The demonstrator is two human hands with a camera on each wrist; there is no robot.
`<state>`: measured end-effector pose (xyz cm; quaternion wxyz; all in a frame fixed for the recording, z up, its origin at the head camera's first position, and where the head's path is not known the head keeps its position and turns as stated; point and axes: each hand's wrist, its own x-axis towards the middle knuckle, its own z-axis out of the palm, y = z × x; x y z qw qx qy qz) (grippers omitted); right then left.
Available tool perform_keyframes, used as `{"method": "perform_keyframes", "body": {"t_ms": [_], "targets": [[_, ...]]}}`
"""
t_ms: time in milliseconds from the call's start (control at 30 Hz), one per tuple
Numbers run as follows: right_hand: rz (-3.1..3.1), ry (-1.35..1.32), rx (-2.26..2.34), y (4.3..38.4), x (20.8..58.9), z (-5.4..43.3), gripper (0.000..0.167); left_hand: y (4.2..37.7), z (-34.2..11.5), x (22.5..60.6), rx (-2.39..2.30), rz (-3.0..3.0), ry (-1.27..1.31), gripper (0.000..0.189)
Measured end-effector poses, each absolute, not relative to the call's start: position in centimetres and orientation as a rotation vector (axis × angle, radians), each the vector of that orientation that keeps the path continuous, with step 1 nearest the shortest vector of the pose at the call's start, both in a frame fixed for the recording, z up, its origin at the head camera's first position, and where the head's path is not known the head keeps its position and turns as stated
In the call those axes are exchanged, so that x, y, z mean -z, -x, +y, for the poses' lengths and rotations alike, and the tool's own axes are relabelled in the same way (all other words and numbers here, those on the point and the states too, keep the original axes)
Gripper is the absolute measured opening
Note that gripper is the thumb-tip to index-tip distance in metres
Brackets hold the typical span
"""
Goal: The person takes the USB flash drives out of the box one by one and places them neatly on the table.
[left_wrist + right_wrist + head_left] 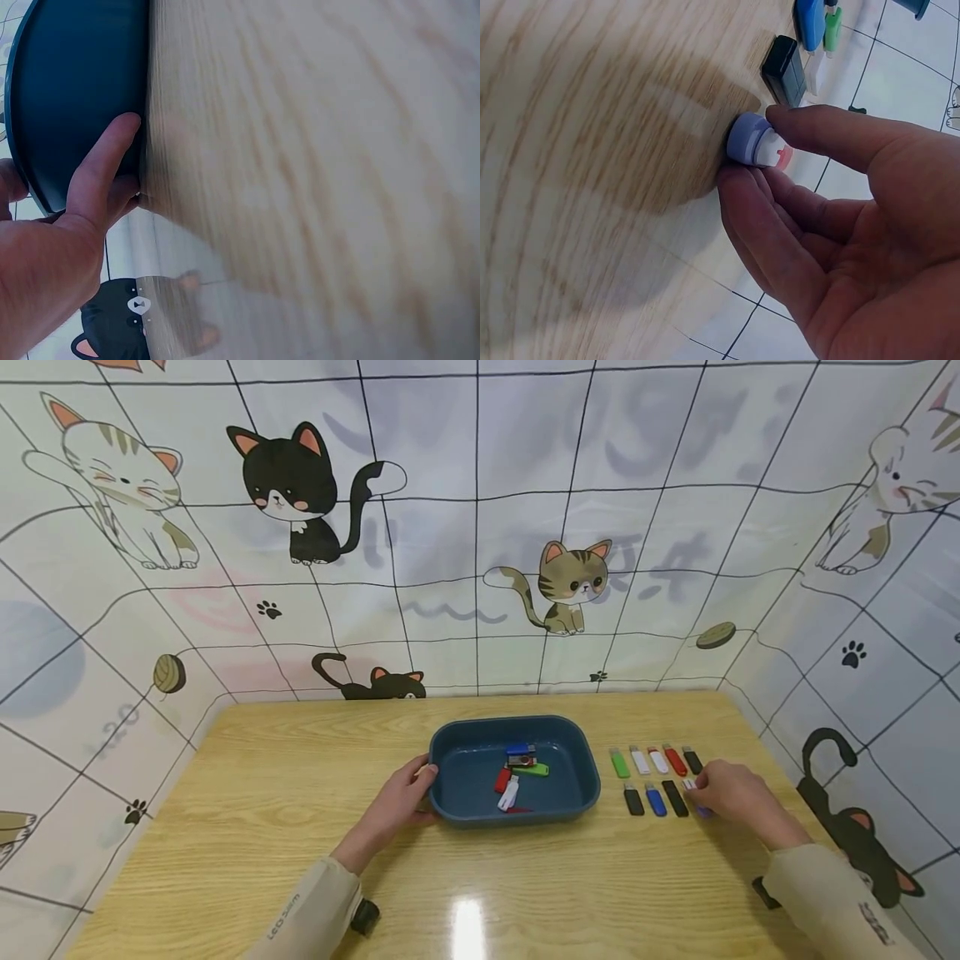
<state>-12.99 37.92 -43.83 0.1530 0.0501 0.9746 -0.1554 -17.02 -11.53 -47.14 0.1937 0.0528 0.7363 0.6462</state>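
Observation:
My left hand (pixel 396 795) grips the left end of a dark blue plastic tray (pixel 588 785), its thumb at the rim. In the left wrist view, fingers rest along the tray's outer wall (pixel 82 82). Inside the tray lie several USB flash drives, among them a white one (pixel 508 794), a red one (pixel 502 778) and a green one (pixel 532 769). At the right, my right hand (pixel 738 793) pinches a purple and white USB flash drive (pixel 744 139) between thumb and fingers, low over the table at the near row's right end. The hand partly hides it in the head view.
Two rows of USB flash drives lie right of the tray. The far row runs from a green one (pixel 619 763) to a black one (pixel 692 761); the near row includes a blue one (pixel 656 802). Cat-printed cloth (pixel 450 543) stands behind the wooden table (pixel 315 735).

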Motion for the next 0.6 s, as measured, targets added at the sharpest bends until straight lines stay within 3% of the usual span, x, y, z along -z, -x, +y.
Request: {"method": "perform_keyframes", "body": {"t_ms": [333, 600], "targets": [[2.823, -0.148, 0.461, 12.3, 42.4, 38.0, 0.032, 16.9, -11.5, 47.2, -1.818, 2.037, -0.163, 0.053], [2.992, -0.103, 0.525, 12.3, 39.6, 37.7, 0.035, 16.9, -11.4, 47.0, -1.839, 2.043, -0.135, 0.052]]}}
